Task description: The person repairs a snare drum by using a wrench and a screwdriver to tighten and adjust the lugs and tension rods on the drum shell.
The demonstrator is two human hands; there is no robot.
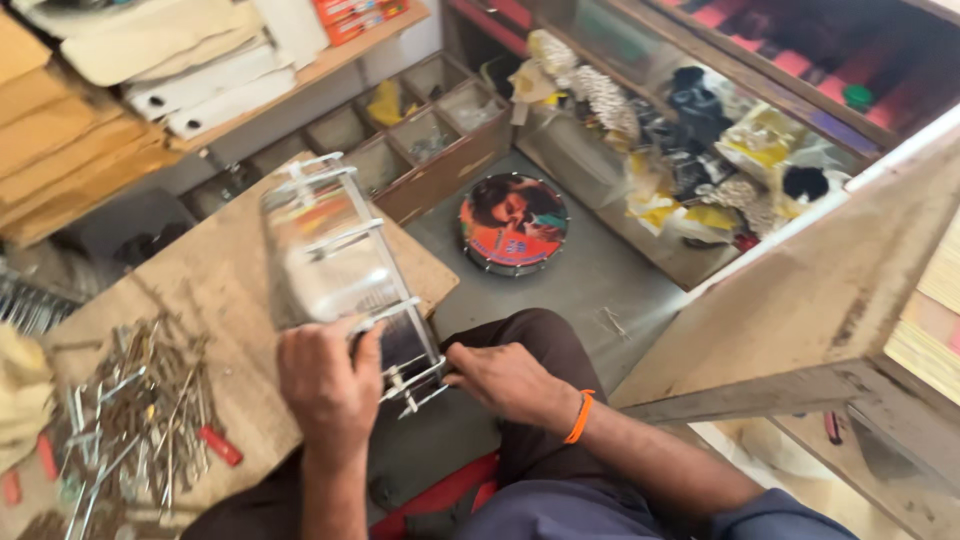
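A shiny metal drum shell [325,250] with metal tension rods along its side lies on its side across a wooden board [215,290]. My left hand [328,385] grips the near rim of the shell from above. My right hand [510,380], with an orange band on the wrist, pinches one of the metal rods [415,385] sticking out at the near end of the shell. Both hands sit over my lap.
Several loose metal rods and bolts [135,420] lie on the board at the left. A small round drum with a printed head [513,222] rests on the grey floor. A wooden box with compartments [420,140] stands behind. A wooden cabinet [800,300] rises at the right.
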